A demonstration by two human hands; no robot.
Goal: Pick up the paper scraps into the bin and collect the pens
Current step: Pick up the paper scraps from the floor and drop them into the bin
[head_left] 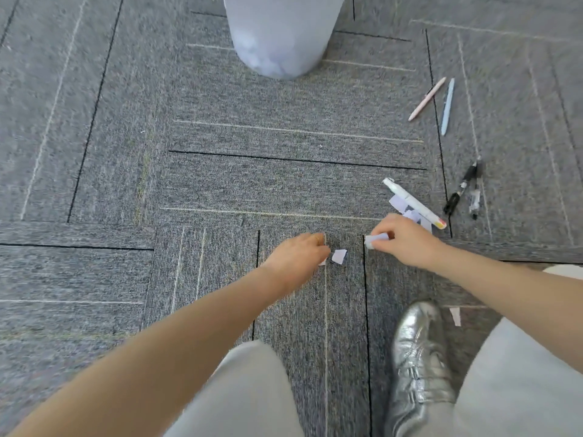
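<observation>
Down on the grey carpet (94, 152), the right hand (407, 241) pinches a pale paper scrap (377, 238) between its fingers. The left hand (299, 255) reaches beside another scrap (339, 256), fingers curled; whether they grip anything I cannot tell. More scraps (398, 203) lie under a white marker (413, 203). Pink (426, 99), blue (447, 107) and black pens (463, 187) lie to the right, the bin (280, 33) ahead.

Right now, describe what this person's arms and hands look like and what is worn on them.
Both arms are bare to the frame's edge: no sleeves, watch or bracelet show. The left hand wears a thin gold-coloured ring on one finger. The right hand shows no ring or glove.
</observation>
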